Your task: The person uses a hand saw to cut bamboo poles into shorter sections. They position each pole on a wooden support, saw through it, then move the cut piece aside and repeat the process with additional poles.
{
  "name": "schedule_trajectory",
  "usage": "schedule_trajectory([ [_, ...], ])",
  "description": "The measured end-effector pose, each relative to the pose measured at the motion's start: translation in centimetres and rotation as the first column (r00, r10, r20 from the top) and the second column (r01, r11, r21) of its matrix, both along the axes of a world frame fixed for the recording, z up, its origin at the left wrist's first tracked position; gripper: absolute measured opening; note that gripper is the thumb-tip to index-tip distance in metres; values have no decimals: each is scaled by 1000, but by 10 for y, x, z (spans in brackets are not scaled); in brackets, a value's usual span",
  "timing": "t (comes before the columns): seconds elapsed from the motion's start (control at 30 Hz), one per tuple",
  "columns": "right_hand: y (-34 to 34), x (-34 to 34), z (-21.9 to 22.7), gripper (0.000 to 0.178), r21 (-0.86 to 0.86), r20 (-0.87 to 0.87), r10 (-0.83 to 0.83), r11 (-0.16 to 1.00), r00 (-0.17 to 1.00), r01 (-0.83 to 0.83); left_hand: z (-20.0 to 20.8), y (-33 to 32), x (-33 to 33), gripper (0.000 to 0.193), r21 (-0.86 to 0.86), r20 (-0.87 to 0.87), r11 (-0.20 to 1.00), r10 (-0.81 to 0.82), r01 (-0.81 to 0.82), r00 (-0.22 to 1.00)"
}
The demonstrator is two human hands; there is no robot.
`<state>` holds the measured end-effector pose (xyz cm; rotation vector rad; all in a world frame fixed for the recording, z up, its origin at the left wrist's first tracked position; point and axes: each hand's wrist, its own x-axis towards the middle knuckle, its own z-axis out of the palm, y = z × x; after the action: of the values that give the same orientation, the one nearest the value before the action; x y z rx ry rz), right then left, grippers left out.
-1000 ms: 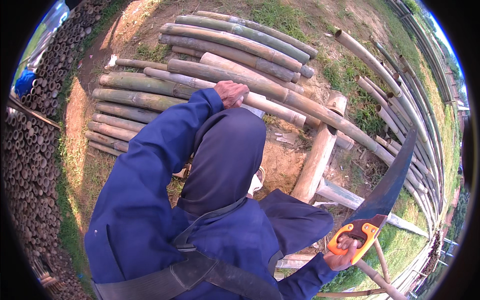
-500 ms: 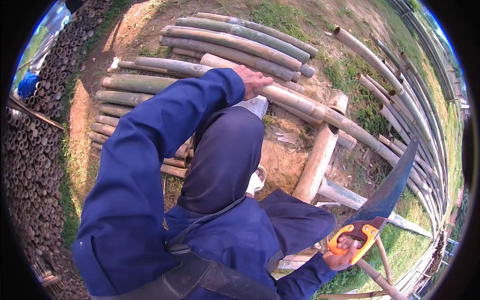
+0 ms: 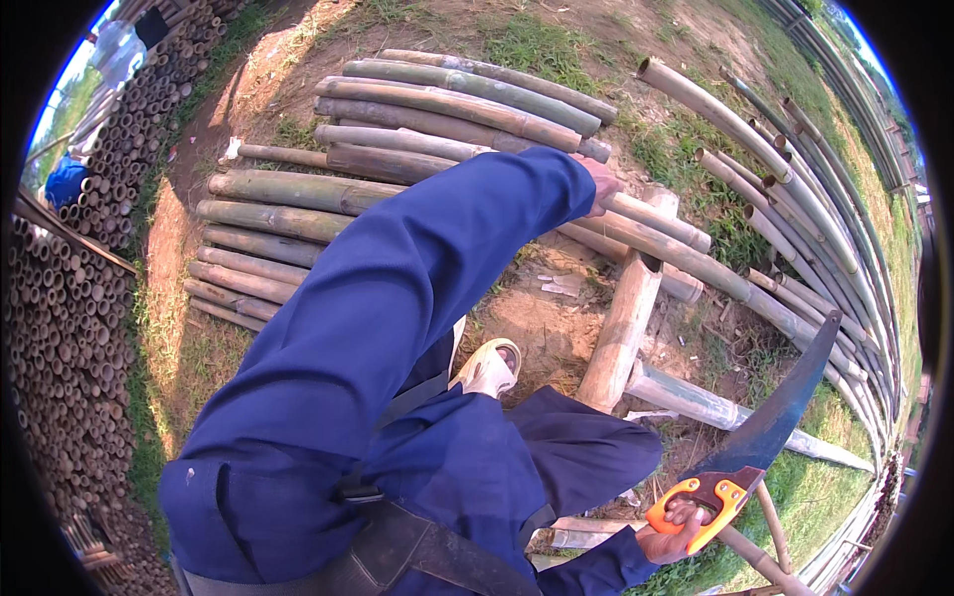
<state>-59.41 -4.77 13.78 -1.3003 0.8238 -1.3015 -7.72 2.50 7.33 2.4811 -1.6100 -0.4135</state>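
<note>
My left hand [image 3: 602, 185] is at the bamboo poles ahead of me, closed over a bamboo pole [image 3: 661, 221] whose end shows just to the right. My sleeve and wrist hide most of its fingers. Beside that piece a longer bamboo pole [image 3: 720, 277] slants away to the right, crossing a thick bamboo post [image 3: 618, 343]. Low on the right, my right hand [image 3: 672, 536] is wrapped around the orange handle of a handsaw [image 3: 770, 422]. Its dark blade points up and away, apart from the pole I touch.
Cut bamboo lengths [image 3: 288, 189] lie in rows on the left and ahead. Long poles [image 3: 735, 119] lean together at the right. Many bamboo ends are stacked in a pile [image 3: 70, 348] at the far left. A pale bamboo bar [image 3: 686, 393] lies near the saw.
My left hand has moved right along the bamboo, and a pole end now shows beside the long pole. My left knee has shifted, uncovering a shoe. The saw stays nearly in place.
</note>
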Motion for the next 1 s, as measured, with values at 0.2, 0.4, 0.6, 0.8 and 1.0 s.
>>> schedule_trajectory([
  [0.2,-9,-22,-11,14,62,12,-51,997,999,51,-39,15,-1,44,-8,-52,1000,20,-20,998],
  [0.4,-10,-9,-8,18,81,45,-56,995,997,52,-45,4,-4,48,39,-49,999,30,-28,998],
  [0.6,-8,-6,-5,20,60,15,3,998,1000,-4,-63,16,4,55,78,-54,996,47,-43,997],
  [0.8,-9,-9,-7,19,55,3,27,998,1000,-27,-62,11,-12,53,90,-46,995,41,-37,998],
  [1.0,-11,-18,-7,15,-13,-29,47,999,998,-47,-47,-5,8,62,0,-26,996,86,-86,996],
])
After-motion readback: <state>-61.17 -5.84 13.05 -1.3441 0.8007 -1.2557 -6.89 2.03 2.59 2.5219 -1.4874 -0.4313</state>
